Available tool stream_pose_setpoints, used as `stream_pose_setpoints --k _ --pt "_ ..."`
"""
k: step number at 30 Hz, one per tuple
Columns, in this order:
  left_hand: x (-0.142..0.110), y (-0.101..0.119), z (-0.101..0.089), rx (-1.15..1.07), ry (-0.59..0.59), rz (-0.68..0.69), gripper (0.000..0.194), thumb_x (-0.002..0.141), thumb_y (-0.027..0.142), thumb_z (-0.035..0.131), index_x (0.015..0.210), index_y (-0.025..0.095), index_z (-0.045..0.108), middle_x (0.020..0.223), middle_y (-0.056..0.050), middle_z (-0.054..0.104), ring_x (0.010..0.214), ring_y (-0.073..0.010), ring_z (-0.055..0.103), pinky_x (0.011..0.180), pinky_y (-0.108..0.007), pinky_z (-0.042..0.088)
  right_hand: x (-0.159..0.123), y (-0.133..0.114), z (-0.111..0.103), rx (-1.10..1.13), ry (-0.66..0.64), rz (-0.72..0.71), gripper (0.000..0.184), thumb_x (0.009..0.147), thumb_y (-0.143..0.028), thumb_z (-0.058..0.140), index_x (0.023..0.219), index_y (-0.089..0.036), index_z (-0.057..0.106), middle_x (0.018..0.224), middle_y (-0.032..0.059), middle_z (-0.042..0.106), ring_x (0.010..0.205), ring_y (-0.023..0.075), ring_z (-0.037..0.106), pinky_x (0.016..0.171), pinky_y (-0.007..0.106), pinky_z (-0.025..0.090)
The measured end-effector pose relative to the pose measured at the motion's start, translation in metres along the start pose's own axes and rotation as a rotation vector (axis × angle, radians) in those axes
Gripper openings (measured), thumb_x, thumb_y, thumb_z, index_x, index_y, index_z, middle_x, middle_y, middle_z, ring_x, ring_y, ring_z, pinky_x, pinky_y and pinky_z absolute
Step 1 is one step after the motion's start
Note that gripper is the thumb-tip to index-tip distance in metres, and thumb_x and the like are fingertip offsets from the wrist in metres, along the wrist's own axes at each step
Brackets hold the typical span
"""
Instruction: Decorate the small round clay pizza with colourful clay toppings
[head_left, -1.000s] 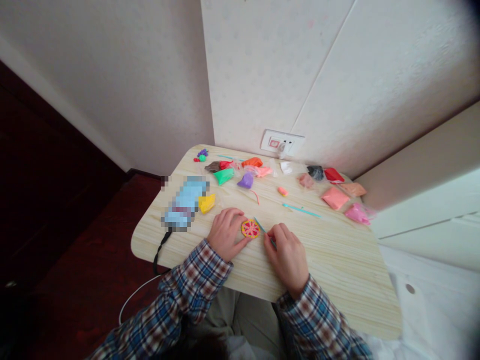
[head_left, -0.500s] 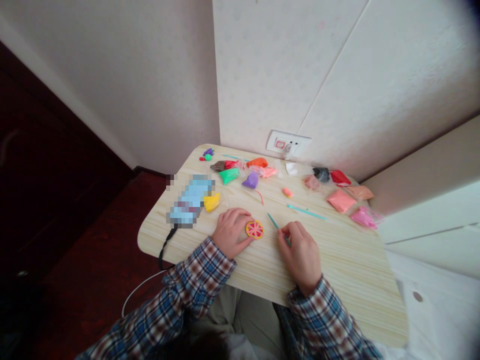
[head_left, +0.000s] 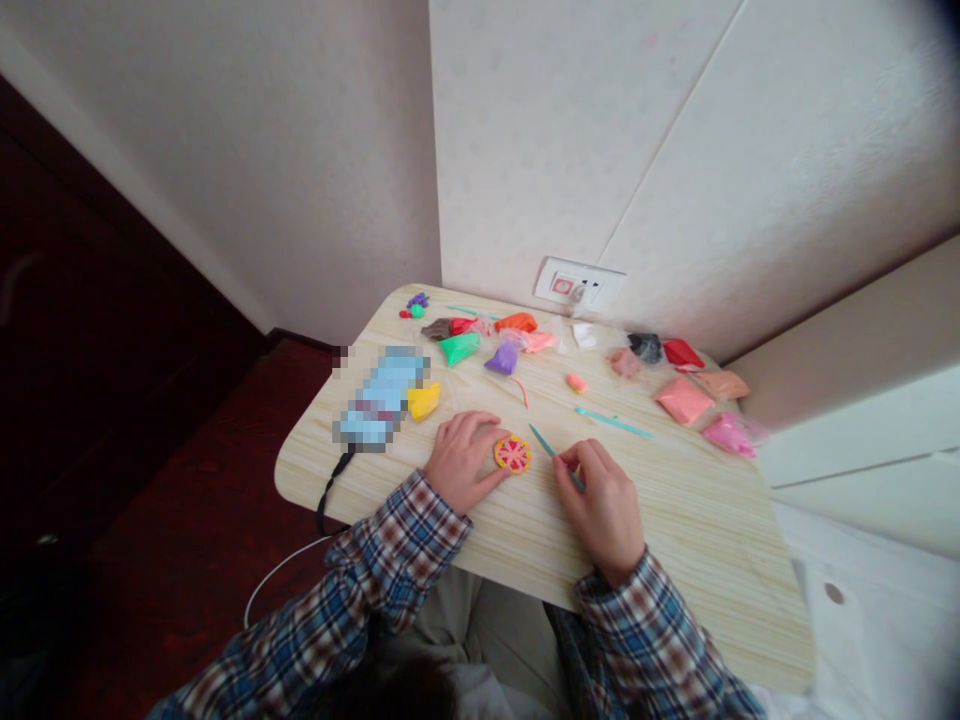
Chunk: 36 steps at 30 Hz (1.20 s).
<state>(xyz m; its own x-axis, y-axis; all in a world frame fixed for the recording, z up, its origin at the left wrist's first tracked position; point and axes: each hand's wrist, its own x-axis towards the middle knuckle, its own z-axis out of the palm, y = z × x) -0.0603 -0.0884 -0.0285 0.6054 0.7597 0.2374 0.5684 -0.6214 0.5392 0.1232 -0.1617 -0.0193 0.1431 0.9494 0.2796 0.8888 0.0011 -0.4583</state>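
A round clay disc (head_left: 512,455), yellow at the rim with red and pink segments inside like a fruit slice, lies flat on the light wooden table (head_left: 697,520). My left hand (head_left: 465,462) rests on the tabletop, thumb and forefinger curved around the disc's left edge and steadying it. In my right hand (head_left: 600,500) is a slim teal clay modelling tool (head_left: 542,440), pinched in the fingers. Its pointed end aims up and left, a short gap to the right of the disc. Beyond the hands lies a thin coral clay strand (head_left: 521,392).
Bags of green (head_left: 459,348), purple (head_left: 502,357) and yellow clay (head_left: 424,401) lie beyond my left hand. Several more bags, including a pink one (head_left: 684,400), sit at the right. A second teal tool (head_left: 615,423), a coral lump (head_left: 576,383) and a pixelated phone-like object (head_left: 382,395) are on the table.
The tool's tip has shifted slightly to the left, closer to the disc. My left hand stays around the disc; the view has tilted very slightly.
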Motion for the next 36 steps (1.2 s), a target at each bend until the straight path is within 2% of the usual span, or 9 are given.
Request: stream_pose_setpoints --k 4,10,17,22,27,30,32,36 --pt "0.000 -0.001 0.000 -0.011 0.015 0.001 0.048 0.075 0.028 0.062 0.121 0.021 0.049 0.123 -0.008 0.050 0.114 -0.0249 0.044 0.093 -0.041 0.035 -0.003 -0.001 0.001 -0.053 0.054 0.064 0.014 0.085 -0.024 0.045 0.071 -0.020 0.046 0.071 0.0007 0.051 0.060 0.0137 0.046 0.056 0.026 0.033" --pt "0.002 0.005 -0.002 -0.007 0.011 -0.062 0.039 0.072 0.032 0.066 0.107 0.020 0.055 0.119 -0.008 0.053 0.112 -0.0255 0.046 0.092 -0.041 0.037 -0.009 -0.018 0.009 -0.108 -0.002 0.049 0.013 0.084 -0.021 0.044 0.071 -0.021 0.045 0.070 0.0010 0.052 0.062 0.0147 0.049 0.058 0.027 0.033" --pt "0.004 0.008 -0.002 0.005 0.012 -0.088 0.039 0.071 0.034 0.069 0.105 0.019 0.055 0.118 -0.008 0.054 0.111 -0.0252 0.047 0.091 -0.041 0.037 -0.009 -0.024 0.013 -0.157 0.011 0.078 0.013 0.085 -0.020 0.044 0.071 -0.021 0.044 0.072 0.0021 0.053 0.063 0.0154 0.050 0.058 0.027 0.033" --pt "0.004 0.008 -0.003 -0.002 0.007 -0.083 0.038 0.072 0.034 0.068 0.106 0.019 0.056 0.118 -0.008 0.054 0.112 -0.0251 0.046 0.091 -0.041 0.036 -0.006 -0.019 0.010 -0.164 -0.012 0.020 0.013 0.085 -0.020 0.043 0.072 -0.021 0.045 0.071 0.0017 0.052 0.062 0.0151 0.049 0.059 0.027 0.033" --pt "0.002 0.002 -0.001 -0.004 -0.005 -0.044 0.037 0.077 0.030 0.062 0.112 0.021 0.055 0.120 -0.007 0.053 0.113 -0.0249 0.045 0.091 -0.041 0.036 -0.003 -0.004 0.004 -0.127 0.022 0.075 0.013 0.084 -0.023 0.044 0.072 -0.020 0.045 0.072 0.0012 0.052 0.061 0.0143 0.047 0.057 0.027 0.033" --pt "0.000 0.000 0.000 0.005 -0.006 -0.008 0.046 0.080 0.025 0.055 0.125 0.022 0.046 0.125 -0.007 0.051 0.115 -0.0246 0.043 0.092 -0.041 0.035 -0.001 0.000 0.003 -0.078 -0.017 0.053 0.014 0.085 -0.023 0.044 0.072 -0.020 0.045 0.072 0.0010 0.052 0.062 0.0140 0.047 0.058 0.026 0.034" --pt "0.000 0.002 0.000 0.007 0.003 -0.025 0.055 0.077 0.025 0.057 0.129 0.019 0.041 0.127 -0.009 0.049 0.116 -0.0250 0.042 0.094 -0.041 0.035 0.000 -0.001 0.003 -0.067 -0.023 0.046 0.014 0.085 -0.023 0.044 0.072 -0.020 0.045 0.073 0.0010 0.052 0.062 0.0139 0.048 0.059 0.026 0.035" --pt "0.002 0.014 0.001 0.021 0.042 -0.113 0.059 0.070 0.035 0.066 0.121 0.016 0.044 0.124 -0.010 0.051 0.115 -0.0266 0.044 0.095 -0.041 0.034 0.002 -0.008 0.005 -0.090 -0.022 0.008 0.013 0.085 -0.022 0.044 0.072 -0.020 0.046 0.072 0.0011 0.052 0.062 0.0139 0.048 0.058 0.025 0.034"
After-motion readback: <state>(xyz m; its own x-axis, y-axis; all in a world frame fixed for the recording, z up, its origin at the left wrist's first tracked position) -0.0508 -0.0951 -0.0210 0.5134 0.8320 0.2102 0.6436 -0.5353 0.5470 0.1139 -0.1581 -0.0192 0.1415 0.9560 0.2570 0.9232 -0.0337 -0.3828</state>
